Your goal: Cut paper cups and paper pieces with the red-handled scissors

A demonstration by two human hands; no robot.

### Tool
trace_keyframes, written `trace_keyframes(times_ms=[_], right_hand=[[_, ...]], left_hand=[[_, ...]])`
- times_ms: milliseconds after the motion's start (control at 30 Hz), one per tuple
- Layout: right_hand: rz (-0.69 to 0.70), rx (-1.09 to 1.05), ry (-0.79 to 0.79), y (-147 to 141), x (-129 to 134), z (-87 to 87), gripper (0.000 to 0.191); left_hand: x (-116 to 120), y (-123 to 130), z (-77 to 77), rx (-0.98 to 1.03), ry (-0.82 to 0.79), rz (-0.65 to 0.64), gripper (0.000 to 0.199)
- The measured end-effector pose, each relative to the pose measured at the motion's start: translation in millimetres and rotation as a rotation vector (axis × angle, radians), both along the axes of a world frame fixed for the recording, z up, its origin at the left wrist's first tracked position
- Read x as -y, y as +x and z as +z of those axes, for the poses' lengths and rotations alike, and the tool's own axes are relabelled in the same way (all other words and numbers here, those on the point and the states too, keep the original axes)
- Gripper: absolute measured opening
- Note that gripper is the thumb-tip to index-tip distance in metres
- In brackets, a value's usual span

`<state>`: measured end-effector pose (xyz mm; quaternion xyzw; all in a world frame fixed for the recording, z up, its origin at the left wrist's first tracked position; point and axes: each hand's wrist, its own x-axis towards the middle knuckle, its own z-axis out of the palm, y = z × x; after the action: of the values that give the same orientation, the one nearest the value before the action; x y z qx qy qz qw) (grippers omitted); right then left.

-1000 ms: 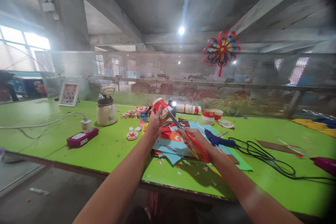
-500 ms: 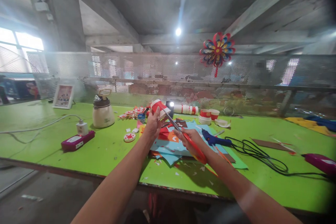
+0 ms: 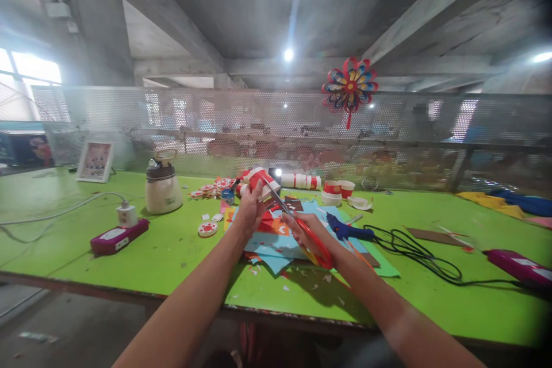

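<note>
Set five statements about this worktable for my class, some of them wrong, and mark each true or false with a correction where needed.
1. The left hand holds a red and white cup. True.
2. The right hand holds a pencil. False: it holds scissors with red handles.
3. A blue glue gun lies to the right of the cup. True.
4. The picture frame lies flat at the far right. False: the picture frame stands propped up on the left.
5. The flower decoration is higher up than the tabletop. True.
</note>
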<state>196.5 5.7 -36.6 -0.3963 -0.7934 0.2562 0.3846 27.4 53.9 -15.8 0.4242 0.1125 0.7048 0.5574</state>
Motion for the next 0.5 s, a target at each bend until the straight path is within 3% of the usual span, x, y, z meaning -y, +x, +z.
trace_keyframes(times_ms=[500], right_hand=[[-0.034, 0.011, 0.090, -2.8, 0.8, -1.2, 0.026]], left_hand=[[1.2, 2.3, -0.6, 0.005, -0.008, 0.005, 0.033]])
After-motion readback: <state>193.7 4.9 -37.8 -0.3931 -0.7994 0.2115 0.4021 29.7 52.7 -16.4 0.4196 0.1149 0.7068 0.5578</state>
